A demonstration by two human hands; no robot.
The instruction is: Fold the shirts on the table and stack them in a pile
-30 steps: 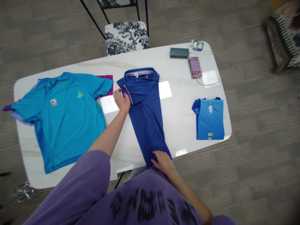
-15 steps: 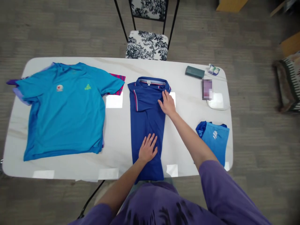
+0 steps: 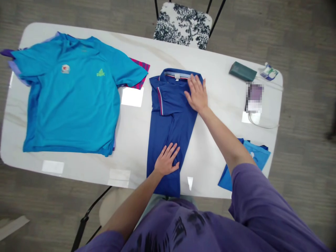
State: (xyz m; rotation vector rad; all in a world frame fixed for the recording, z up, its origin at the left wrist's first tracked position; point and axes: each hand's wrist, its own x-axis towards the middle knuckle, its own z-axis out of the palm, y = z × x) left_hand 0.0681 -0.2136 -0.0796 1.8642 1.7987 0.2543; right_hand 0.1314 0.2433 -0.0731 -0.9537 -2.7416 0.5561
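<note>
Purple fabric of the person's top (image 3: 207, 227) fills the near edge. Just beyond, the left hand (image 3: 167, 161) lies flat, fingers spread, on the lower part of a navy polo shirt (image 3: 160, 134), which lies folded lengthwise mid-table (image 3: 132, 129), between a turquoise shirt (image 3: 76, 105) and a folded blue shirt (image 3: 258, 155). Farther up, the right hand (image 3: 197, 94) rests open by the collar, fingers extended. Beyond the table stands a patterned chair (image 3: 183, 26).

The turquoise shirt (image 3: 76, 108) bears a red-star badge (image 3: 65, 69) and green triangular logo (image 3: 100, 72).
</note>
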